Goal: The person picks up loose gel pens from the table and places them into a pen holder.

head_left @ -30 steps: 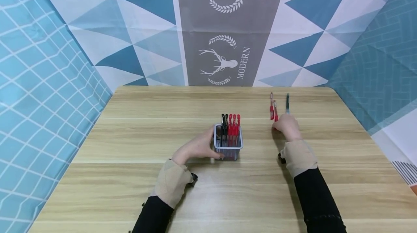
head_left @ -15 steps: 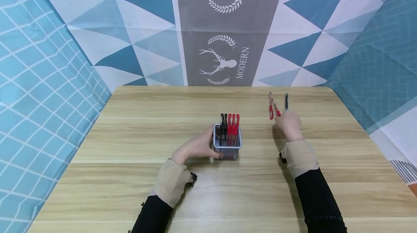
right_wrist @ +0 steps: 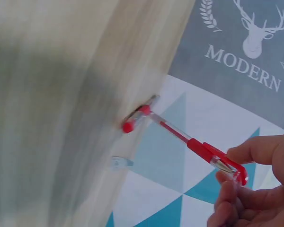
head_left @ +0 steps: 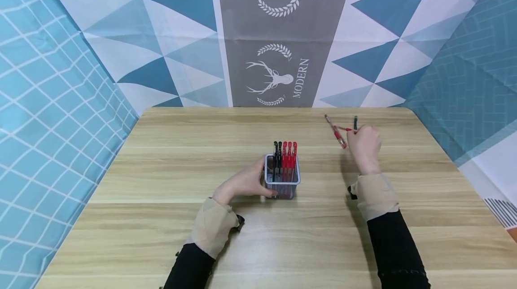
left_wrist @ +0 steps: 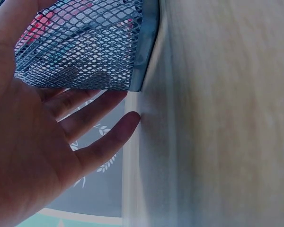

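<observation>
A mesh pen holder (head_left: 286, 191) stands on the table, with black pens (head_left: 278, 156) and red pens (head_left: 289, 159) upright in it. My left hand (head_left: 244, 182) grips it from the left, thumb across the near side and fingers behind. The left wrist view shows the mesh wall (left_wrist: 85, 61) beside the palm. Far right, my right hand (head_left: 365, 145) pinches the red-capped end of a gel pen (right_wrist: 203, 151) between thumb and fingers. The pen slants, its other end by a second red pen (head_left: 335, 132) lying on the table.
A dark pen (head_left: 355, 122) lies just beyond my right hand, partly hidden by it. The wooden table (head_left: 181, 145) ends at a patterned cloth backdrop (head_left: 270, 24) at the back. More patterned cloth hangs on the left and right.
My right hand has moved away from me and now holds a red pen, which has swung crosswise. The other red pen has turned askew. The left hand and holder stay put.
</observation>
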Demonstrator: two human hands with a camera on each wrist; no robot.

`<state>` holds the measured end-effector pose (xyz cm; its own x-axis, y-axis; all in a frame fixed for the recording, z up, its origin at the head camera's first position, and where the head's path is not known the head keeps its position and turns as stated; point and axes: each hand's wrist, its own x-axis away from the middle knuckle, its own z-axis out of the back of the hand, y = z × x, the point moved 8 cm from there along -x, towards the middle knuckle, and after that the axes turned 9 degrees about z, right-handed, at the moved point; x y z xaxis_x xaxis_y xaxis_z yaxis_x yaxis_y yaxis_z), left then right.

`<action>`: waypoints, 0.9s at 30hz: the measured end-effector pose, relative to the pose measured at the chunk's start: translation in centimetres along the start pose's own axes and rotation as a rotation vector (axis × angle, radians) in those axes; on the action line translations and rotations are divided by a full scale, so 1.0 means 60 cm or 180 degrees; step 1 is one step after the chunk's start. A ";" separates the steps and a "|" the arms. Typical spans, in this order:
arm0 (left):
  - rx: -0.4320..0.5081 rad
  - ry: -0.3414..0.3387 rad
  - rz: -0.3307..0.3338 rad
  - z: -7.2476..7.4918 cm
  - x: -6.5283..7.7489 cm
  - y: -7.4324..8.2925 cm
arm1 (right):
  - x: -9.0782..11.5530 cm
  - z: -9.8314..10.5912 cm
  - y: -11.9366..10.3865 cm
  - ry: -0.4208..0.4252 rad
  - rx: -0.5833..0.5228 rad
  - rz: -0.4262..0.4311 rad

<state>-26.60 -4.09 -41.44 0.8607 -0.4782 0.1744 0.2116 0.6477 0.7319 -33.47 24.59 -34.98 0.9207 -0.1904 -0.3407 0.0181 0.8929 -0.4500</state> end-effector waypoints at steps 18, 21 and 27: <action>-0.0003 -0.0006 0.0022 0.001 0.002 0.001 | 0.007 0.079 -0.060 0.1032 -0.0418 0.0409; 0.0003 -0.0007 0.0023 0.001 0.002 0.001 | 0.011 0.091 -0.075 0.1114 -0.0540 0.0504; 0.0006 -0.0012 0.0027 0.000 0.000 -0.001 | 0.027 0.112 -0.110 0.1168 -0.0787 0.0709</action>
<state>-26.58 -4.13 -41.46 0.8607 -0.4750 0.1830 0.2035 0.6507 0.7316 -29.50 21.11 -27.01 0.6928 -0.1769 -0.6991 -0.2974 0.8130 -0.5005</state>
